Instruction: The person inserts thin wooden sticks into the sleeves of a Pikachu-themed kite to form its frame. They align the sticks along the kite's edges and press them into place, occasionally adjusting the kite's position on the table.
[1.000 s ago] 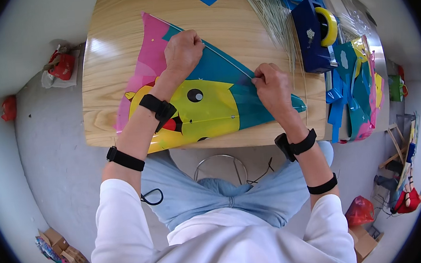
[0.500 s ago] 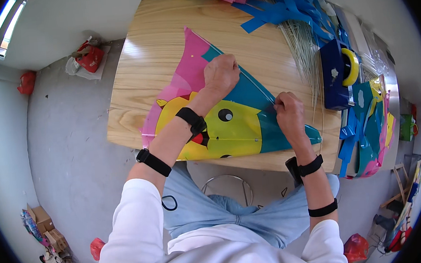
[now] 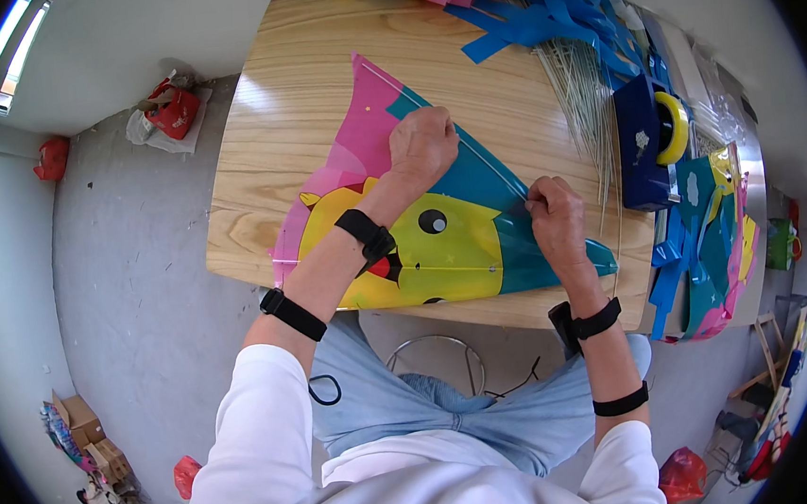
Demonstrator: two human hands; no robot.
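Across the middle of the frame, lying on the wooden counter (image 3: 304, 70): pink, yellow and teal sheet (image 3: 465, 247). Just above centre: left hand (image 3: 423, 141), fingers curled at the sheet's slanting edge; cannot tell whether clamped on anything. Along that edge: thin white rod (image 3: 494, 167), pinched lower down, right of centre, between fingers of the right hand (image 3: 557, 221). Farther right: blue tape dispenser (image 3: 642, 148). Apparently at the step of lining rod to edge; next, best kept straight and flush.

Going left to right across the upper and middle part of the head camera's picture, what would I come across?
Small red bag → larger red bag → pink, yellow and teal printed sheet → dark blue tape dispenser → green object.
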